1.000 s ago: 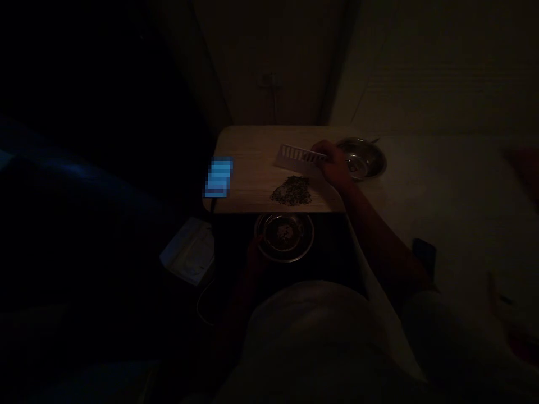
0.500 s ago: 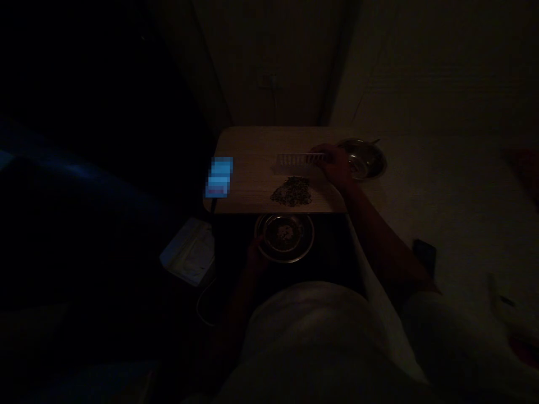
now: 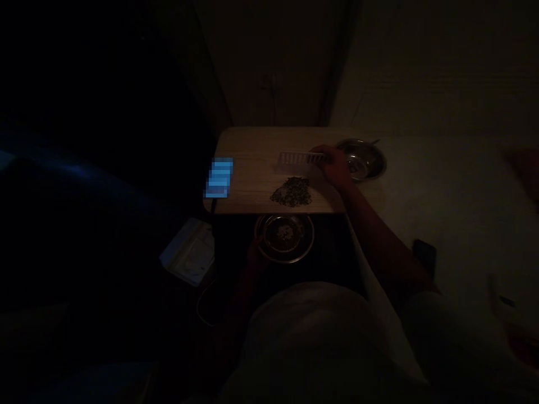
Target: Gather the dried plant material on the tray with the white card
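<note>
In dim light my right hand [image 3: 332,164] is closed around one end of a pale, see-through plastic piece [image 3: 295,161] with a row of slots along its top. It is held over the wooden tabletop [image 3: 252,143], just behind a loose pile of small dark bits [image 3: 292,192]; I cannot make out their kind. Below the table's front edge, my left hand [image 3: 257,253] grips the left rim of a round metal bowl [image 3: 284,259]. Pale and dark bits lie in the bowl's middle. The left fingers are partly hidden in shadow.
Another metal bowl [image 3: 377,168], with a handle sticking out, stands behind my right hand. A lit screen [image 3: 219,177] is at the table's left edge. A whitish box [image 3: 189,252] sits lower left, and a dark phone-like object [image 3: 424,258] lies on the right.
The slotted plastic piece has shifted slightly right and its angle has changed a little. My left hand and its bowl are as before.
</note>
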`<move>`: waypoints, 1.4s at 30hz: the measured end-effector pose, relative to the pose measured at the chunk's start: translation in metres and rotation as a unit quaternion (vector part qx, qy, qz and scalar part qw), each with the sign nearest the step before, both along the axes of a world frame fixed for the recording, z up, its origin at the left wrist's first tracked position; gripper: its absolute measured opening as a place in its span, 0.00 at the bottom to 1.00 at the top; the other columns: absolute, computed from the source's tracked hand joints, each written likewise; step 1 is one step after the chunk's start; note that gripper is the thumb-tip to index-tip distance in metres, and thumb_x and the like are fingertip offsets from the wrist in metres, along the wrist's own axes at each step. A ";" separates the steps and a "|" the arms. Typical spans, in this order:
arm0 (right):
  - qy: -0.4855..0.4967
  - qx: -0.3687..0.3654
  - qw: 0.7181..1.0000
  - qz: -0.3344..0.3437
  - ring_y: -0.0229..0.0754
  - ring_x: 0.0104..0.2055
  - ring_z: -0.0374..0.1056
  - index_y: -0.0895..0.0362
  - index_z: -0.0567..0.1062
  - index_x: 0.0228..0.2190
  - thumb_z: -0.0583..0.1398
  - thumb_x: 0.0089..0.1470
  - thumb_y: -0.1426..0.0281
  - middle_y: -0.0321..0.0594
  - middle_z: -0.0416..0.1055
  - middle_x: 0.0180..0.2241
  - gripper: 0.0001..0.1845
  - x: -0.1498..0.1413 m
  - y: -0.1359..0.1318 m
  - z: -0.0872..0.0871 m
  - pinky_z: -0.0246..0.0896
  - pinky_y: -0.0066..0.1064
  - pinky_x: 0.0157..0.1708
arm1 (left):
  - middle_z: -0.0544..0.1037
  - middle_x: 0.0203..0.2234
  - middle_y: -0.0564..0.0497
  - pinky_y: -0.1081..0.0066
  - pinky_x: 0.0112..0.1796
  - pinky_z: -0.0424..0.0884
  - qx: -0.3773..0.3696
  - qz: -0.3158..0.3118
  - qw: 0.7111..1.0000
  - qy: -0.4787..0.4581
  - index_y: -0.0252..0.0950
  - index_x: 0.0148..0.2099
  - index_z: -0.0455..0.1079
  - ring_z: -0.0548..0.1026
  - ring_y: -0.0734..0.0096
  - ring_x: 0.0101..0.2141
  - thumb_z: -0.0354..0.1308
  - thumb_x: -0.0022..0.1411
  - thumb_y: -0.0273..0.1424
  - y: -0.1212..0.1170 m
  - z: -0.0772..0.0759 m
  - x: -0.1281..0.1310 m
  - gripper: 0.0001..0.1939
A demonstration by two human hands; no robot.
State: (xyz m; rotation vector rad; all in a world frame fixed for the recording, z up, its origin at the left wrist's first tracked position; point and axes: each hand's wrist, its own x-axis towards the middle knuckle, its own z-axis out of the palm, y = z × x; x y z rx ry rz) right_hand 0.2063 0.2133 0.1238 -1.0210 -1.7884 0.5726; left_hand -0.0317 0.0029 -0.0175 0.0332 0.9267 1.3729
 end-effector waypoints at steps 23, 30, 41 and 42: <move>-0.081 -0.023 0.996 -0.036 0.47 0.34 0.70 0.55 0.76 0.30 0.64 0.46 0.66 0.40 0.76 0.31 0.07 -0.003 -0.021 0.009 0.65 0.40 0.38 | 0.82 0.35 0.47 0.56 0.55 0.66 -0.045 -0.002 0.999 0.017 0.36 0.37 0.77 0.72 0.52 0.52 0.60 0.53 0.31 0.001 0.007 0.003 0.09; -0.078 -0.023 0.996 -0.030 0.44 0.33 0.70 0.56 0.75 0.30 0.62 0.47 0.68 0.38 0.76 0.31 0.06 -0.004 -0.035 0.007 0.63 0.35 0.37 | 0.82 0.35 0.47 0.57 0.53 0.67 -0.053 0.003 0.998 0.018 0.35 0.38 0.77 0.75 0.54 0.48 0.60 0.53 0.32 0.000 0.003 0.001 0.10; -0.086 -0.021 0.996 -0.008 0.44 0.35 0.71 0.54 0.76 0.29 0.61 0.49 0.68 0.37 0.77 0.31 0.04 -0.002 -0.047 0.009 0.64 0.35 0.39 | 0.82 0.35 0.47 0.56 0.53 0.68 -0.043 0.000 0.999 0.010 0.37 0.39 0.76 0.74 0.53 0.50 0.60 0.53 0.32 0.000 0.005 0.001 0.11; -0.086 -0.021 0.996 -0.004 0.44 0.35 0.71 0.54 0.76 0.29 0.61 0.49 0.68 0.37 0.77 0.31 0.04 -0.002 -0.047 0.009 0.65 0.35 0.39 | 0.82 0.35 0.47 0.57 0.53 0.68 -0.039 0.003 0.999 0.008 0.37 0.40 0.76 0.74 0.53 0.50 0.60 0.53 0.32 0.000 0.006 0.002 0.11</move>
